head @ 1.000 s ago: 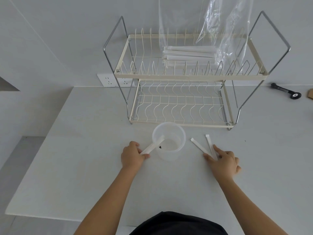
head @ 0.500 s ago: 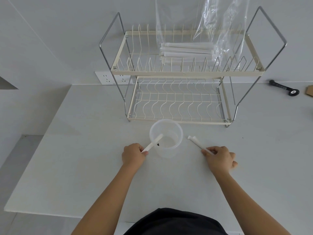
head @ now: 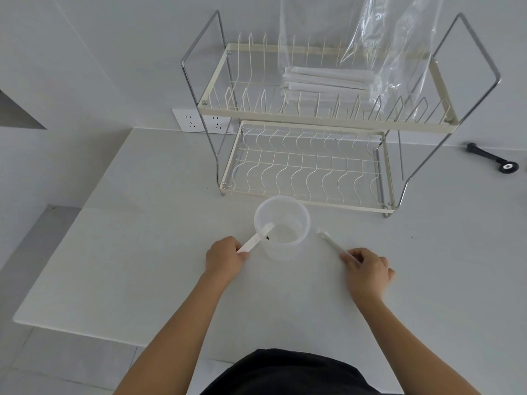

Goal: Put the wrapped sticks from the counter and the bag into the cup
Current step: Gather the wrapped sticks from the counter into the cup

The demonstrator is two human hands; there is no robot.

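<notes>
A clear plastic cup (head: 302, 212) stands on the white counter in front of the rack. My left hand (head: 225, 259) pinches one white wrapped stick (head: 252, 242) whose far end reaches over the cup's rim into the cup. To the right of the cup, my right hand (head: 368, 269) is closed on wrapped sticks (head: 332, 243) that point up and left, their tips just off the counter. A clear plastic bag (head: 399, 47) on the rack's top shelf holds a stack of more wrapped sticks (head: 325, 79).
A two-tier cream wire dish rack (head: 308, 166) stands right behind the cup. A black tool (head: 492, 159) lies on the counter at the far right. A wall socket (head: 199, 124) sits left of the rack. The counter's edge runs along the left, with floor below.
My right hand has gathered the two sticks lying right of the cup, closed on them and lifted them. My left hand has kept its stick in the cup's mouth.
</notes>
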